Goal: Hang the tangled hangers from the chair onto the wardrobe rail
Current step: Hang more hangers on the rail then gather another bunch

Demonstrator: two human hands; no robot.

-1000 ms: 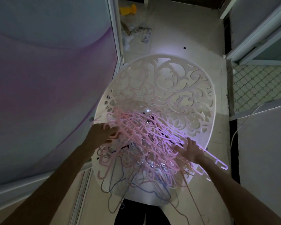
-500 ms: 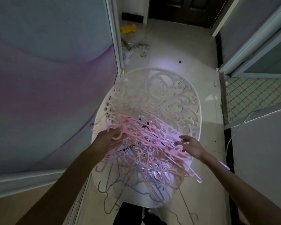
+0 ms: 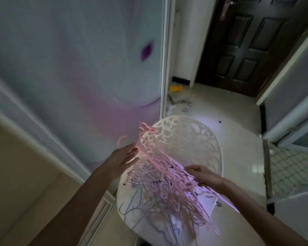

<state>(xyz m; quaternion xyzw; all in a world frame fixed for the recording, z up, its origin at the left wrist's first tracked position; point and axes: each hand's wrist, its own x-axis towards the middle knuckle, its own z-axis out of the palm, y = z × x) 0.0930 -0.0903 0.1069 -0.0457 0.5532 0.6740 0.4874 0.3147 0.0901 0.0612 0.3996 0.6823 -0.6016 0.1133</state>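
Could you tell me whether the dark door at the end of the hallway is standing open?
No, the door is closed, its panelled face flush in the frame beyond the chair.

Whole view motion-blurred. My hangers [image 3: 160,176]: tangle smeared, single ones not separable. My right hand [image 3: 205,176] fingertips buried in tangle, grip unclear. Chair [image 3: 190,139] seat mostly covered, legs cut off by bottom edge. Floor clutter [image 3: 179,103] too small to identify.

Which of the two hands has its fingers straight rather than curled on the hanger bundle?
The left hand: its fingers lie straight against the pink hangers, whereas the right hand curls over them.
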